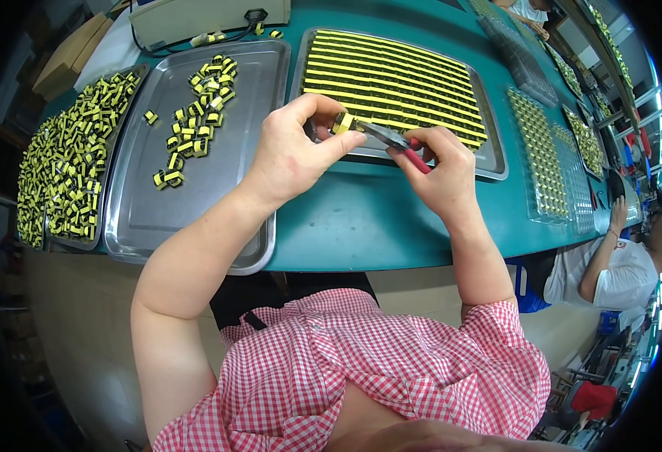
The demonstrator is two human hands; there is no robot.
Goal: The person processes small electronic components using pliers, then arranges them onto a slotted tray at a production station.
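While L hand [293, 151] pinches yellow/blk part [344, 123], R hand [444, 167] grips red-handled pliers [393, 142], nose at part; packed tray [495, 157] beyond pliers, sparse tray [137, 188] left of pliers.

A cardboard box [75, 53] lies left of a beige case [195, 21]; a white-shirted person [623, 273] sits far right.

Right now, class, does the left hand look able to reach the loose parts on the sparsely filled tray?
Probably yes: the left hand is close to the tray, and nothing visible blocks the loose parts. It holds a yellow-and-black part, though, so may need to let go first.
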